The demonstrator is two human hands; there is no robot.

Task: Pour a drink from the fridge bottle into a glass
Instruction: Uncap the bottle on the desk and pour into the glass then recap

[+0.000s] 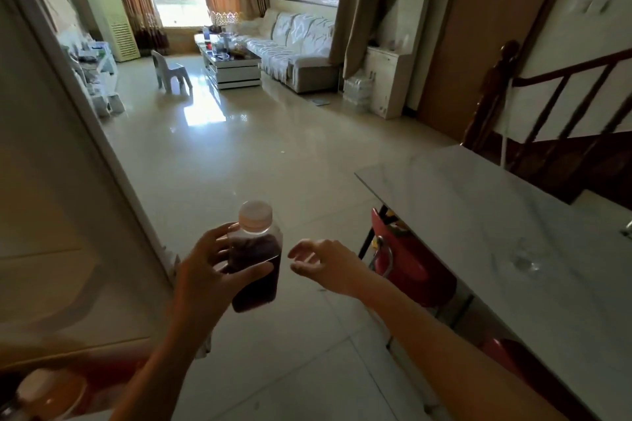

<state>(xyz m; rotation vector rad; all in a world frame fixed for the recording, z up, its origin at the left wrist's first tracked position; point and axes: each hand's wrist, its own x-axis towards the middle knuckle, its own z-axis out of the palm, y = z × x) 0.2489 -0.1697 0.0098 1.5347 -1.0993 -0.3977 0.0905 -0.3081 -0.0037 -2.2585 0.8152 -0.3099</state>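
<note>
1. The bottle (255, 260) is a small, squarish clear one with a wide pale cap (255, 215) on it, and dark drink reaches up to its shoulder. It is held upright in the air over the floor tiles (273, 164), between the fridge door (68, 181) on the left and the table (513, 232) on the right.
2. The left hand (208, 270) is wrapped round the bottle's body, thumb across the front and fingers behind, so the grip is closed on the bottle's middle.
3. The right hand (318, 260) hangs just beside the bottle without touching it, fingers loosely curled and holding nothing.
4. Handling, as a judgement: nearly full, it is likely fairly heavy for its size. The walls look like stiff plastic, though the material cannot be told for sure. Coming from a fridge, it may be cold and damp, hence slippery. A hold round the flat sides at mid-height seems safest, with the other hand taking the cap to twist it.
5. The cap is on, so opening appears to be the next need, then pouring.
6. A glass (523, 260) seems to stand on the pale marble-patterned table, well apart from the bottle; it is faint and hard to make out.
7. Red chairs (410, 267) sit tucked under the table edge.
</note>
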